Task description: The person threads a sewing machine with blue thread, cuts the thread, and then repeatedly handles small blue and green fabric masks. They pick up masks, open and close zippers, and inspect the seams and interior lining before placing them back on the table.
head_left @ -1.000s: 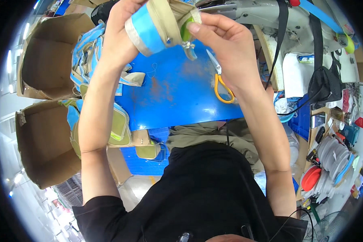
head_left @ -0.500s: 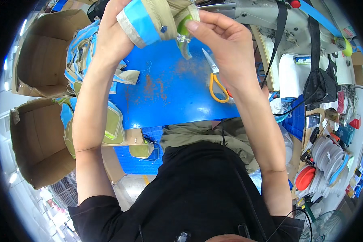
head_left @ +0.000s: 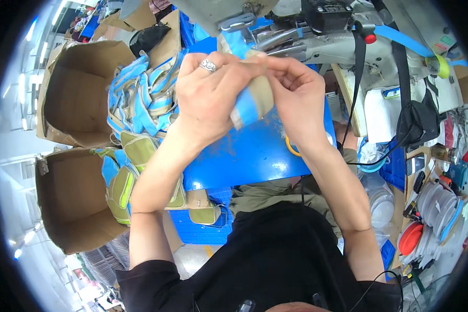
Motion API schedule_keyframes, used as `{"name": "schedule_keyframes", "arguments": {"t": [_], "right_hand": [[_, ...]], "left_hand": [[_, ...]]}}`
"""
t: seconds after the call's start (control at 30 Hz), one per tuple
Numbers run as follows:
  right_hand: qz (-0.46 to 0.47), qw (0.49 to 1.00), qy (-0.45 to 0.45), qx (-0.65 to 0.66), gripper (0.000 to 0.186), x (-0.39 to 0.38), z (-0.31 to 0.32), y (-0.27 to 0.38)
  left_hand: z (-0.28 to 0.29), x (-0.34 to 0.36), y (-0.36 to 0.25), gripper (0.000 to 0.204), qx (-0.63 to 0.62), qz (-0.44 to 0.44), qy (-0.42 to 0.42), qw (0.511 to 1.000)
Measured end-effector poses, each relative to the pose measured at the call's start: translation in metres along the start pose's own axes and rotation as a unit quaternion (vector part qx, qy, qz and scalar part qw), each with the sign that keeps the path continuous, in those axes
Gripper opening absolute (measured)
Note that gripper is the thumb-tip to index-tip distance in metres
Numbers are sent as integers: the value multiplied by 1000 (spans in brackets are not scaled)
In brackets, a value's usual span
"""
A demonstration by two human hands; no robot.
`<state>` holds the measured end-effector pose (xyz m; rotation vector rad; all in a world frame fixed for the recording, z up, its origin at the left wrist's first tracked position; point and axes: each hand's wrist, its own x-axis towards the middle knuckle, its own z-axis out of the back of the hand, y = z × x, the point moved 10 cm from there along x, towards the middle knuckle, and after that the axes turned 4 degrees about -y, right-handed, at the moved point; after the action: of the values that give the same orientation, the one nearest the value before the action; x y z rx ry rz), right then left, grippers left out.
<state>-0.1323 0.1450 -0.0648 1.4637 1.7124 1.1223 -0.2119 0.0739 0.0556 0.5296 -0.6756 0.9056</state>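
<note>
In front of the sewing machine, my left hand, with a ring on one finger, is closed on a blue and khaki fabric piece. My right hand pinches the same piece near its upper edge, fingertips close to the left hand's. The piece is bent, and part of it hangs below my fingers; my hands hide the zipper. Just under my right hand, the yellow-orange handle of the scissors shows on the blue table; the blades are hidden.
Blue and khaki fabric strips are heaped left of my hands. Two cardboard boxes, one upper and one lower, stand at the left. Olive-green fabric pieces lie by the lower box. A black pouch hangs on the right.
My hands have come together and carried the fabric piece right and down in the picture. My left hand has turned over, showing its back. The view has shifted, with more of the machine showing.
</note>
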Motion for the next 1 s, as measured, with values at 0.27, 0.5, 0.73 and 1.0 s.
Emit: {"name": "schedule_keyframes", "arguments": {"t": [0.27, 0.5, 0.73, 1.0], "right_hand": [[79, 994, -64, -27, 15, 4, 11, 8], [215, 967, -66, -122, 16, -10, 8, 22], [296, 935, -84, -174, 16, -22, 12, 20], [322, 920, -93, -202, 25, -27, 6, 9]], "left_hand": [[-3, -34, 26, 26, -224, 251, -42, 941], [-69, -93, 34, 37, -638, 650, 31, 412], [-80, -97, 37, 31, -593, 674, 97, 429], [-69, -88, 47, 35, -654, 649, 39, 387]]}}
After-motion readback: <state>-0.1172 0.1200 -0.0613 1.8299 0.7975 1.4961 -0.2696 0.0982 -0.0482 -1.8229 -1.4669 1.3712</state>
